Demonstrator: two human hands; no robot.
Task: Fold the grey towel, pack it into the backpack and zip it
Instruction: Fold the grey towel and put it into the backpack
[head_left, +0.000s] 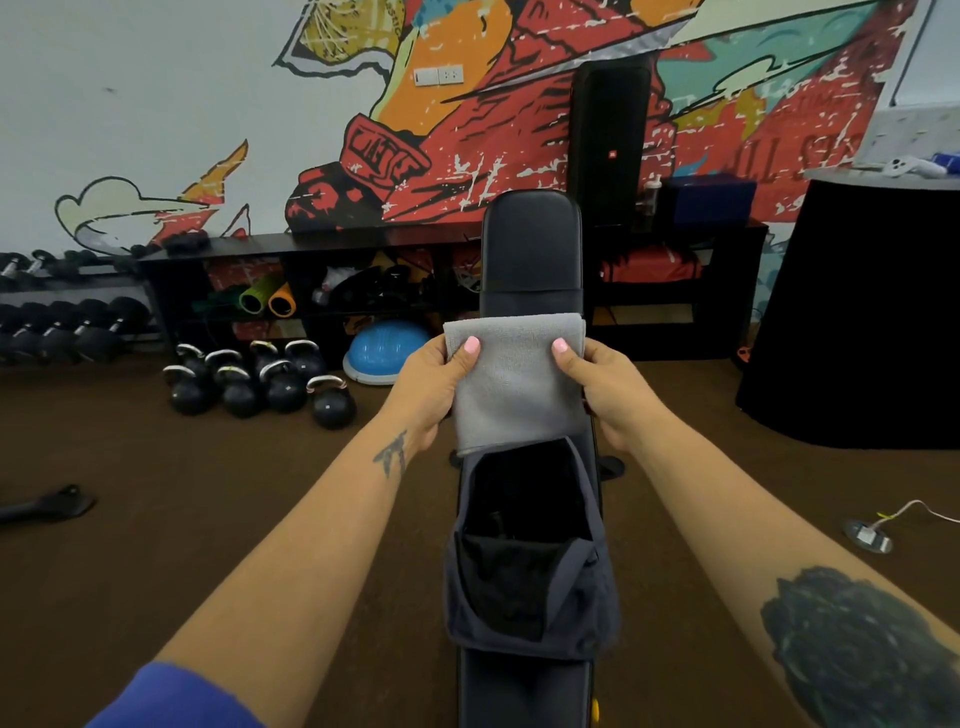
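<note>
Fingers (470, 347) of the left hand (431, 387) pinch the left edge of the folded grey towel (514, 384), thumb on the near face and the rest curled behind it. On the other side the right hand (605, 387) grips the right edge the same way, its thumb pressed flat on the cloth. Between them the towel hangs as a neat upright rectangle, its lower edge at, or perhaps just inside, the far rim of the backpack (530, 551); the angle makes that hard to settle. This dark bag lies on the long black padded table (530, 244), its main compartment unzipped and gaping wide toward the camera, the inside black and shadowed. Both forearms reach forward over the brown floor (208, 493). Off to the left, well apart from the table, a cluster of kettlebells (260, 382) sits on the floor before a low black shelf (311, 280).
</note>
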